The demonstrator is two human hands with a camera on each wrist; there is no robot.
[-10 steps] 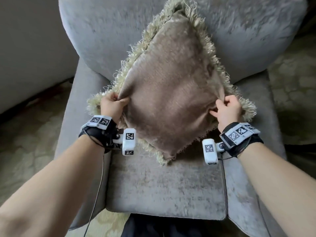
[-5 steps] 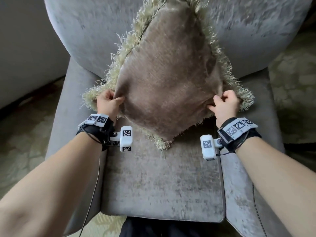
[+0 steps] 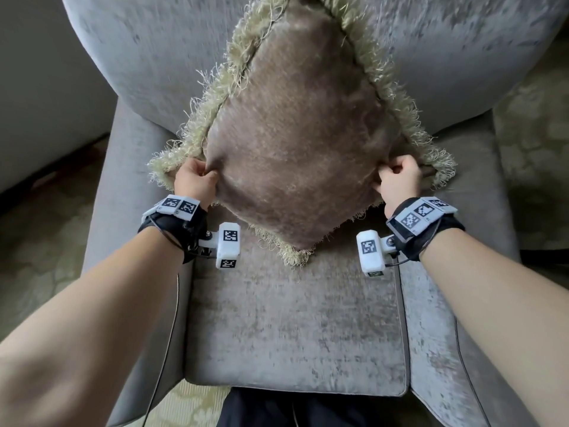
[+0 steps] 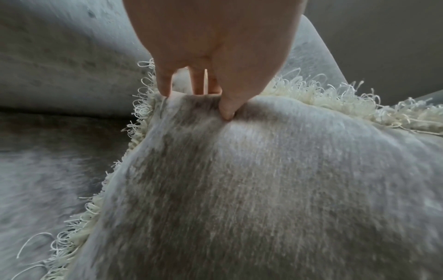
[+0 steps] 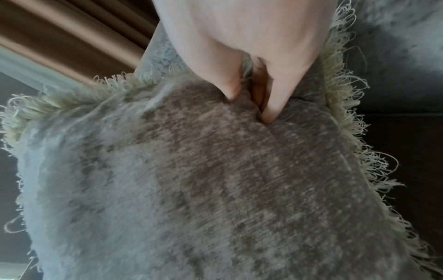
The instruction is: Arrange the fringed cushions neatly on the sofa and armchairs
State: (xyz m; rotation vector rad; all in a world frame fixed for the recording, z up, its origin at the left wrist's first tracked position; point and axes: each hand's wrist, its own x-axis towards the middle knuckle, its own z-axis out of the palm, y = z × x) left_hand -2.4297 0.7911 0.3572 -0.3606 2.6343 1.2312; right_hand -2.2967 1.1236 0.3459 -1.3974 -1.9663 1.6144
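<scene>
**Clerk:** Fingers, first entry?

**Me:** Fingers of my left hand: curled, pinching the fabric at the cushion's left corner, just inside the fringe. Fingers of my right hand: curled, pinching the fabric at the right corner. Neither set is spread; both hold cloth.

**Clerk:** Item held?

**Me:** One fringed cushion, brown velvet face, pale looped trim. Stands on a point, diamond-wise, on the armchair seat. Bottom corner rests on the seat cushion; top corner leans on the grey backrest.

**Clerk:** Bearing from the fingers?

**Me:** It lies directly ahead, between my two hands. Its long diagonal runs from the seat up the backrest, away from me; the cross diagonal runs hand to hand. Both hands sit about equally near, one per side corner.

**Clerk:** Status?

**Me:** My judgement: placing in hand, not finished. The diamond looks roughly centred. Letting go evenly matters, or it may tip sideways.

**Clerk:** Other stock?

**Me:** Patterned carpet on either side. No other cushions or sofa in view.
</scene>
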